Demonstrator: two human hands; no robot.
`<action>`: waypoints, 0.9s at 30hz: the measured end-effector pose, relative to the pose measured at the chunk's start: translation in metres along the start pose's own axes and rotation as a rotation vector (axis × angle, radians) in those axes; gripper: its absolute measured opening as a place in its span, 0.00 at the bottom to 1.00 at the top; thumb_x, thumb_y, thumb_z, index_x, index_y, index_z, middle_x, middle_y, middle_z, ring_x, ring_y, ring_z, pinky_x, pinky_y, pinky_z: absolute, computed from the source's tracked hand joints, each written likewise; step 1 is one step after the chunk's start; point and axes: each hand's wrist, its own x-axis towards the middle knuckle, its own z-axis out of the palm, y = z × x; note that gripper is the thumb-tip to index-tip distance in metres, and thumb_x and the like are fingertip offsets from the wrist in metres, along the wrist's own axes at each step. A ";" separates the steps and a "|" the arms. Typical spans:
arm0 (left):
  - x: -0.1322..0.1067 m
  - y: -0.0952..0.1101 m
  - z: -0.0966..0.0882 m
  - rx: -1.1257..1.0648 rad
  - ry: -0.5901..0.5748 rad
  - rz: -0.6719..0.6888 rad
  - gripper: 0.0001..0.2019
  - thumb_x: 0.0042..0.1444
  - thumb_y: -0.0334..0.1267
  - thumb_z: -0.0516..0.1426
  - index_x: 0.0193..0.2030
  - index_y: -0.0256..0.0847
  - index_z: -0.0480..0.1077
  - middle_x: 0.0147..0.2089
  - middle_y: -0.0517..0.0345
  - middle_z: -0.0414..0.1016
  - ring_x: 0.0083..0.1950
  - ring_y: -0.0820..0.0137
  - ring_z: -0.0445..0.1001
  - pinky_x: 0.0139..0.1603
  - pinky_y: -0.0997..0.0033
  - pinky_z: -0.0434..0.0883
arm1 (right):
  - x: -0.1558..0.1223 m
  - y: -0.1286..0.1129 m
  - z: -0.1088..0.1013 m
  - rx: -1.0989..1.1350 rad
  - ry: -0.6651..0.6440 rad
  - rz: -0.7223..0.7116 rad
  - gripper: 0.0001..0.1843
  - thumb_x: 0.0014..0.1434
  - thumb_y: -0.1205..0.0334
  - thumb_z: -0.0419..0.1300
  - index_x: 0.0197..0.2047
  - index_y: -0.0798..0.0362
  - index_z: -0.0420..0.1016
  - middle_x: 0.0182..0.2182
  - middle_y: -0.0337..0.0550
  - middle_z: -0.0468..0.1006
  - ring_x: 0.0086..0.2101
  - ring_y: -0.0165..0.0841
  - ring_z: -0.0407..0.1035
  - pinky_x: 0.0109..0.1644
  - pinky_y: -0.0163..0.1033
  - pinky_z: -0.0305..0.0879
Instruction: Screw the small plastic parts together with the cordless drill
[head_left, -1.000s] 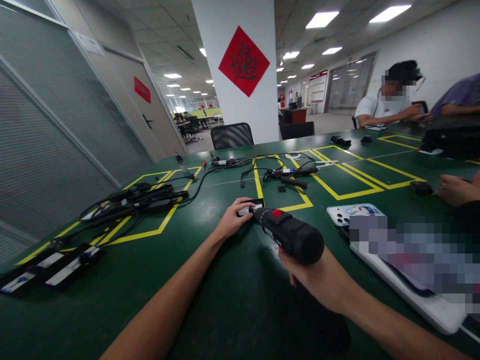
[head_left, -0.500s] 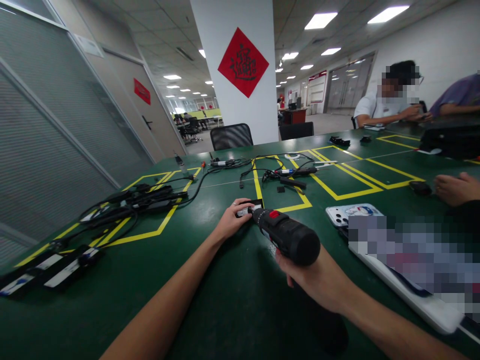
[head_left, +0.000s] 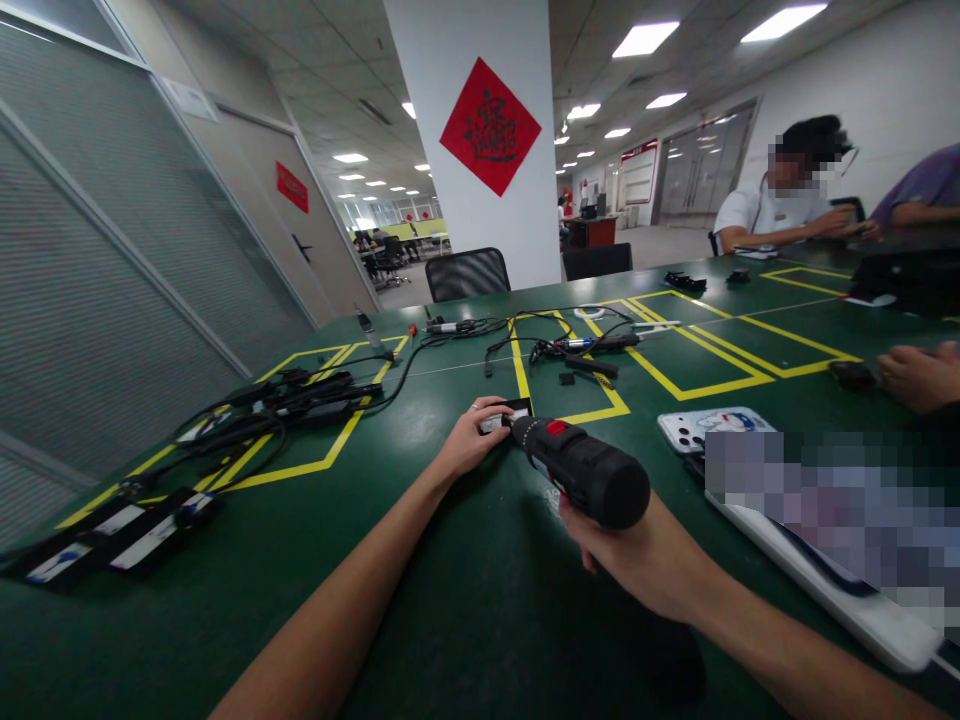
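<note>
Gripping drill [head_left: 589, 475]; L hand [head_left: 469, 445] pins part [head_left: 510, 412].

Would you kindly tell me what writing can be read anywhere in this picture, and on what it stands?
Nothing reads clearly.
Red diamond sign on the pillar: one black brush character, too stylised to read.
Red door plate: blurred.
White labels on the black units: too small.

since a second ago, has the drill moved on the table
No. The drill in the right hand keeps its tip at the small black part under the left hand, just beside the yellow tape line.
</note>
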 end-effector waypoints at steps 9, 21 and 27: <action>-0.001 0.001 0.001 -0.007 -0.003 -0.021 0.13 0.52 0.38 0.54 0.44 0.42 0.72 0.56 0.53 0.62 0.57 0.62 0.63 0.58 0.61 0.62 | -0.001 0.004 0.001 -0.022 0.007 -0.019 0.22 0.54 0.65 0.55 0.54 0.49 0.65 0.17 0.33 0.70 0.20 0.31 0.65 0.27 0.36 0.62; 0.000 0.000 0.001 -0.055 0.012 -0.009 0.17 0.52 0.37 0.54 0.49 0.41 0.68 0.54 0.51 0.64 0.57 0.63 0.62 0.60 0.58 0.60 | -0.001 -0.001 -0.001 -0.026 0.030 0.008 0.17 0.54 0.65 0.55 0.48 0.51 0.69 0.18 0.33 0.70 0.19 0.30 0.65 0.25 0.34 0.60; 0.000 -0.002 0.001 -0.082 0.014 0.000 0.16 0.52 0.37 0.54 0.49 0.41 0.67 0.53 0.52 0.65 0.56 0.64 0.63 0.58 0.60 0.61 | -0.001 -0.006 -0.002 0.008 -0.006 0.017 0.16 0.54 0.64 0.55 0.47 0.52 0.70 0.19 0.34 0.70 0.20 0.29 0.64 0.23 0.33 0.59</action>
